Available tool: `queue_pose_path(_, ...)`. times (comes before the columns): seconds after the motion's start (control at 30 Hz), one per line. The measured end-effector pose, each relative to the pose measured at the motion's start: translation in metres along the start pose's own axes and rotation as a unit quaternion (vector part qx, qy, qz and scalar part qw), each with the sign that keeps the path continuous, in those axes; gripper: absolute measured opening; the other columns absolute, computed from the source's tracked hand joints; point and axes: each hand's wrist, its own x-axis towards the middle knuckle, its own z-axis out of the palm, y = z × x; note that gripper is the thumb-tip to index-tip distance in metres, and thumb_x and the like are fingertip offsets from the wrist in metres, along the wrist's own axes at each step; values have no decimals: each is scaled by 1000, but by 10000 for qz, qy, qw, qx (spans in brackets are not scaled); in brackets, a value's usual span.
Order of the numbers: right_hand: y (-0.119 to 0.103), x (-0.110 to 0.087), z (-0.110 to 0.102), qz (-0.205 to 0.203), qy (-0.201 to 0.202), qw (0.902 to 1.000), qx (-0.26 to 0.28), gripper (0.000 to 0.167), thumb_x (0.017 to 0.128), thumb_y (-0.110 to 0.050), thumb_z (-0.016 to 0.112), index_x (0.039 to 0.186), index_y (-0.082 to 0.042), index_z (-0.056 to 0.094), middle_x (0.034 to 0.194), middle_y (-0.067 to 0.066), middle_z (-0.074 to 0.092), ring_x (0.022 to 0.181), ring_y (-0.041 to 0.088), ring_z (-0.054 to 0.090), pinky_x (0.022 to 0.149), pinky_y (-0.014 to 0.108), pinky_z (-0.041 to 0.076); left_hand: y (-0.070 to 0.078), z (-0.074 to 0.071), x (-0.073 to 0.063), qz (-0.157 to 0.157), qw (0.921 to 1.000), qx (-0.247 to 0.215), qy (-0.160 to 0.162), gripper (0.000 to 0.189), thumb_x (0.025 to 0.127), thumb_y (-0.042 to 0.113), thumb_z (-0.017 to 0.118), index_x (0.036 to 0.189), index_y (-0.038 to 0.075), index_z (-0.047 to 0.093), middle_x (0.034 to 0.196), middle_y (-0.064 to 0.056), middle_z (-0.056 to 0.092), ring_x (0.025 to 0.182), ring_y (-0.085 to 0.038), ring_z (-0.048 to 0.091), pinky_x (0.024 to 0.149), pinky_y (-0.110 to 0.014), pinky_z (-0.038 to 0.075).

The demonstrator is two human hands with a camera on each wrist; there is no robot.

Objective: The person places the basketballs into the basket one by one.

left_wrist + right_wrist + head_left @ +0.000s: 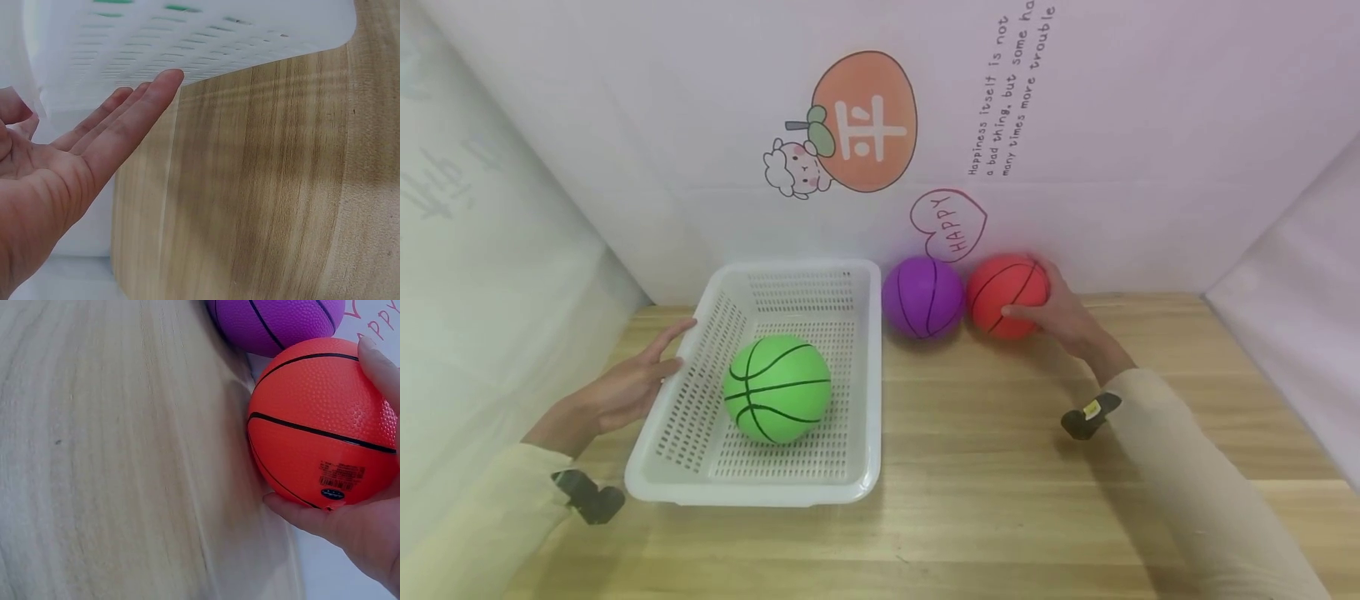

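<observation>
A red toy basketball (1006, 297) sits at the back of the table against the wall. My right hand (1060, 310) grips it from the right, its thumb across the near side and fingers over the far side. The right wrist view shows the ball (319, 431) with a printed label facing the camera. To the left, my left hand (628, 387) is at the left side of a white plastic basket (872, 417). Its straight fingers lie along the outside of the basket wall (206, 37) in the left wrist view. Inside the basket rests a green toy basketball (777, 389).
A purple toy basketball (922, 297) stands between the basket and the red ball, close to both. The wooden table (1000, 475) ends at a white printed cloth wall (1112, 167) behind, with further white walls on both sides.
</observation>
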Motion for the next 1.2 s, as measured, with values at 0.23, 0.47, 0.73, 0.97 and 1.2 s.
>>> queue_pose_path(0.23,-1,-3,3,-86,289,9995,-62,104,87,-10,78,161,-17,6,158,20,22,139,42,30,111,57,33,1,1,-1,-15,10000,-61,22,64,111,20,29,159,40,-10,158,-36,4,130,-55,39,91,-68,46)
queue_pose_path(0.47,2,-8,0,-204,466,9985,-215,103,87,-14,79,161,-14,7,157,22,23,139,43,30,112,58,32,2,2,-1,-55,9999,-88,-9,65,111,20,29,158,40,-11,158,-36,4,131,-55,38,90,-68,46)
queue_pose_path(0.73,4,-19,-17,-241,735,9956,-530,101,88,-21,78,160,-14,9,155,20,26,137,41,30,106,59,39,1,2,0,-25,10000,11,3,64,111,19,28,158,40,-11,158,-36,3,132,-59,33,89,-68,47)
queue_pose_path(0.97,-11,-36,-27,-45,789,9950,-610,101,90,-28,76,161,-21,4,157,18,23,137,40,29,102,55,44,3,3,0,-11,10000,-43,-27,65,111,18,28,158,39,-11,158,-36,3,132,-60,31,89,-69,47)
queue_pose_path(1.2,-26,-44,-31,-24,763,9957,-516,98,91,-27,76,161,-26,7,157,14,24,136,37,29,84,28,54,4,4,-2,6,10000,-39,-24,65,111,17,28,159,38,-10,158,-37,4,131,-59,33,89,-69,47)
